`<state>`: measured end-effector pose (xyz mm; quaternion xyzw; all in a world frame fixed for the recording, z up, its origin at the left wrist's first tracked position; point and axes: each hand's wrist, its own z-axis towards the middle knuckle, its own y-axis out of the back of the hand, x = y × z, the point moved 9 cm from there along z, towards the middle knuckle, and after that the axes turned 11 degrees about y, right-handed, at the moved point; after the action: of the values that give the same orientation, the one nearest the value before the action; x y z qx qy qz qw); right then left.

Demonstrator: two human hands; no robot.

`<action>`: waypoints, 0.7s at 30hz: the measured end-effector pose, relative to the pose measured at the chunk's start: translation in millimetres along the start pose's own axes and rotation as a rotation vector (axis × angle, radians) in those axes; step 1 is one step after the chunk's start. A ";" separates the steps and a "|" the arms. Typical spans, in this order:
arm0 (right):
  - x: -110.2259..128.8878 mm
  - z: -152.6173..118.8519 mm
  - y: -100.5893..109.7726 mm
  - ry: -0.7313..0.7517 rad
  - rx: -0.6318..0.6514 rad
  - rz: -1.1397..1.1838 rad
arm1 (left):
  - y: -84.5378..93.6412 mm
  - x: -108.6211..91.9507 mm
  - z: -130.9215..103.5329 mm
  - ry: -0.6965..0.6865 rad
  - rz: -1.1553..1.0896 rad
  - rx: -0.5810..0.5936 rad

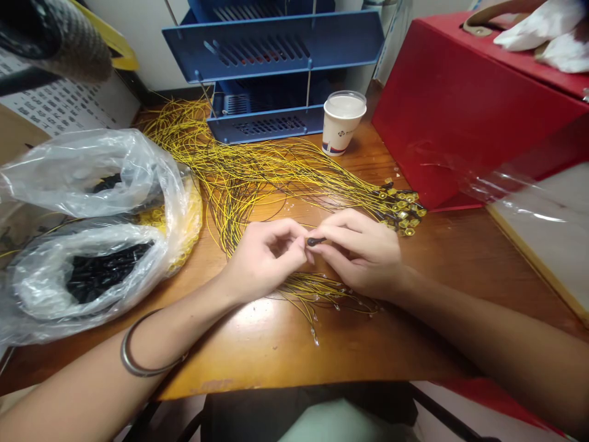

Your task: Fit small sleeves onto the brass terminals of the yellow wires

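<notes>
Near the middle of the table, my left hand [271, 255] and my right hand [365, 252] meet with their fingertips almost touching. A small black piece [315, 241] sticks out between the thumb and finger of my right hand, its rounded end towards my left fingertips. My left thumb and finger are pinched at that end; what they hold is too small to make out. Beneath and in front of the hands lie thin yellow and black wires with small clear tips [315, 336]. Behind them stretches a large bundle of yellow and black wires [276, 162], ending in yellow hexagonal caps [407, 215].
Clear plastic bags [172, 184] with black pieces [108, 270] stand at the left. A blue tray rack [276, 52] is at the back, with a paper cup [343, 126] beside it. A red box [483, 104] stands at the right. The table's front edge [276, 387] is near my body.
</notes>
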<state>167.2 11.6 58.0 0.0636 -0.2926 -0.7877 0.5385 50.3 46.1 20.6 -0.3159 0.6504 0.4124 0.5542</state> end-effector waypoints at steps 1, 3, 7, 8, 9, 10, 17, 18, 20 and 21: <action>0.0 -0.3 -0.3 0.001 0.000 -0.002 | 0.3 -1.1 0.0 -0.004 0.008 -0.006; 0.2 -1.1 -0.9 0.001 0.001 -0.005 | 1.1 -3.9 -0.1 -0.016 0.030 -0.019; 1.1 -1.5 -2.3 -0.005 0.017 -0.012 | 2.2 -9.2 -1.0 -0.052 0.056 -0.029; 1.4 -1.2 -2.4 -0.009 0.021 -0.012 | 2.3 -9.7 -1.2 -0.056 0.062 -0.028; 1.6 -0.8 -2.4 -0.013 0.026 -0.009 | 2.3 -9.6 -1.4 -0.057 0.066 -0.025; 1.6 -0.3 -2.2 -0.018 0.027 -0.003 | 2.3 -9.3 -1.5 -0.056 0.069 -0.023; -2.3 0.5 1.6 -0.046 -0.013 0.064 | 0.2 -6.0 -3.1 -0.088 0.032 0.021; -3.2 0.1 1.3 -0.051 -0.011 0.066 | 0.1 -5.4 -3.1 -0.085 0.027 0.024; -4.0 -0.6 0.9 -0.054 -0.010 0.073 | 0.8 -4.6 -2.8 -0.076 0.034 0.014; -4.2 -0.8 0.9 -0.055 -0.010 0.078 | 1.2 -4.4 -2.6 -0.071 0.040 0.008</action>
<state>170.1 14.8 56.9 0.0279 -0.3054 -0.7690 0.5609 48.9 44.1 25.2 -0.2860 0.6381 0.4315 0.5699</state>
